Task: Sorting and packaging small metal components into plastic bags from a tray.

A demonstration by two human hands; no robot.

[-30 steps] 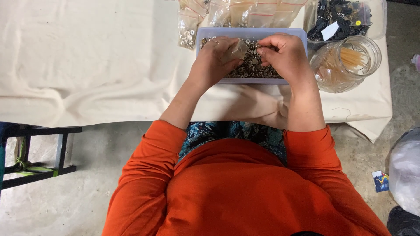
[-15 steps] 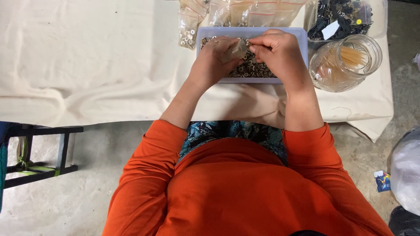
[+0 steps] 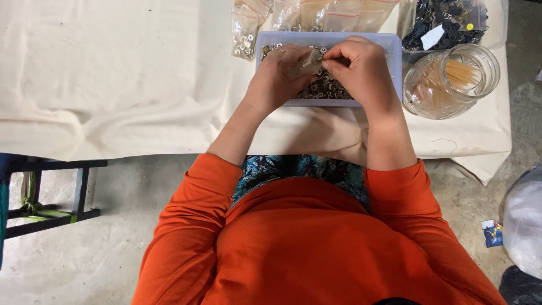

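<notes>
A cream cloth covers the surface (image 3: 113, 85). On it stands a pale rectangular plastic tray (image 3: 389, 51) full of small metal rings (image 3: 330, 89). Above the tray, the left hand (image 3: 279, 76) and right hand (image 3: 361, 68) pinch closed on one small clear plastic bag (image 3: 305, 63) held between them.

We see bright orange sleeves (image 3: 186, 226) over a teal and blue patterned cloth (image 3: 299, 169) on the lap. The worktop (image 3: 113, 73) wears a plain cream cover. The tray (image 3: 389, 48) is pale lavender blue, its small rings (image 3: 330, 87) silvery grey. The jar (image 3: 451, 79) is clear with yellowish sticks. The bag (image 3: 305, 62) in our hands looks clear, perhaps faintly grey.
</notes>
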